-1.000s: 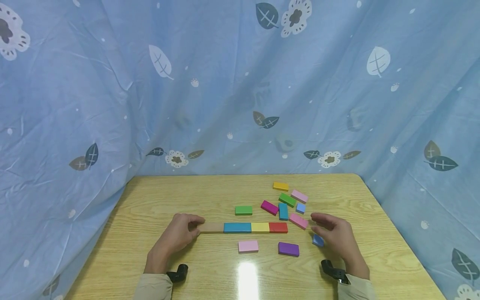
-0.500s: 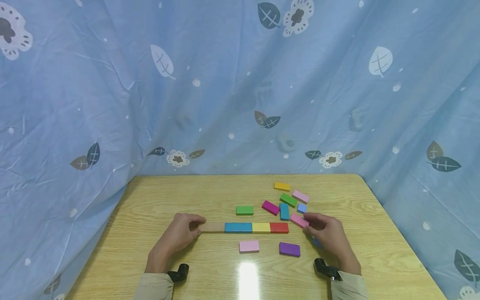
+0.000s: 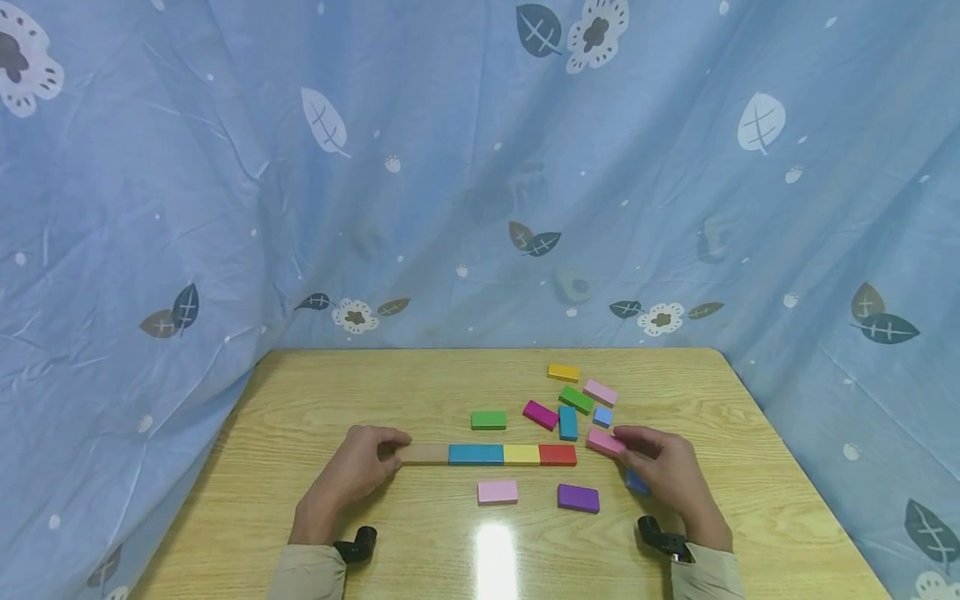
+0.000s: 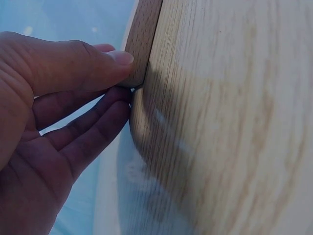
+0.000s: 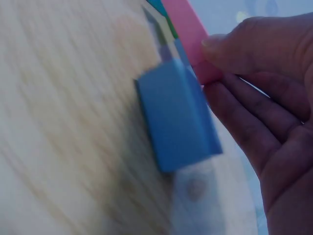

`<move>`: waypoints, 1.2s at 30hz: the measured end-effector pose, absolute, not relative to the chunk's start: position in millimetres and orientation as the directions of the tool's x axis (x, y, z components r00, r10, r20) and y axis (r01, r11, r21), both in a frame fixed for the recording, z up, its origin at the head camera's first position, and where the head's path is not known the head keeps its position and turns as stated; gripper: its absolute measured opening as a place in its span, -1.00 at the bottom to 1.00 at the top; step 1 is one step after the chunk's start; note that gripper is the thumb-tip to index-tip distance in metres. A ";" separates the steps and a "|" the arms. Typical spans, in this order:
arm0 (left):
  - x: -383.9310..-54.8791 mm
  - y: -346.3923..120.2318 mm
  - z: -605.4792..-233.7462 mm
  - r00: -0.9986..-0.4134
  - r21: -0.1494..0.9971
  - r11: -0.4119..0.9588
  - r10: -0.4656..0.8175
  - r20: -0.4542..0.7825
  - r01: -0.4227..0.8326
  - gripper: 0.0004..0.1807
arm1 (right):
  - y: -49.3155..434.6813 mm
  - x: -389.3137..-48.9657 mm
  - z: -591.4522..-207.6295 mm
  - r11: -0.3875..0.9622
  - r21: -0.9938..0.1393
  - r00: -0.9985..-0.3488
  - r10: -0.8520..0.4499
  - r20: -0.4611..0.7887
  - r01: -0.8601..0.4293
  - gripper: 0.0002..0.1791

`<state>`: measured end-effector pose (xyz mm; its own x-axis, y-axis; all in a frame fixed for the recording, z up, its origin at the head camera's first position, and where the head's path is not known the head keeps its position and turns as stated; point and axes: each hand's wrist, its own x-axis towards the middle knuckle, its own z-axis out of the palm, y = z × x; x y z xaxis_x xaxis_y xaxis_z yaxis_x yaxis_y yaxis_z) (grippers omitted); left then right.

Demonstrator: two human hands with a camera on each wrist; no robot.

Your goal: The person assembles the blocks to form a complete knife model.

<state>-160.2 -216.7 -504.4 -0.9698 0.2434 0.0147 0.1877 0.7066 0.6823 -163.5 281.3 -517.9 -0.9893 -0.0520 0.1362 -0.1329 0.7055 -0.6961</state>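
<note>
Pink block (image 3: 602, 441) is clamped at its right end between thumb and fingertips of the right hand (image 3: 669, 471); it sits right of the red block (image 3: 557, 455), apart from it. Cannot tell whether it touches the table (image 3: 420, 542). Short blue block (image 5: 177, 120) lies just beside the same hand, on the near side. Left hand (image 3: 358, 465) pinches the left end of the tan wooden block (image 3: 424, 454), thumb against its face. Row, left to right, end to end: tan wooden block, long blue block (image 3: 476, 455), yellow block (image 3: 521, 455), red block. Nearer the person: light pink block (image 3: 497, 492), purple block (image 3: 578, 498).
</note>
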 end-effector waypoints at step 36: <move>-158.7 -216.6 -503.9 -0.972 0.675 0.713 0.236 0.021 0.188 -0.67 | 265.4 -167.4 -515.9 0.666 -0.714 -0.972 -0.219 0.087 -0.214 -0.61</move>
<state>-158.7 -216.6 -503.9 -0.9716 0.2359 0.0208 0.1877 0.7132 0.6754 -167.4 265.4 -515.9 -0.9718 -0.2191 0.0868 -0.2140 0.6663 -0.7143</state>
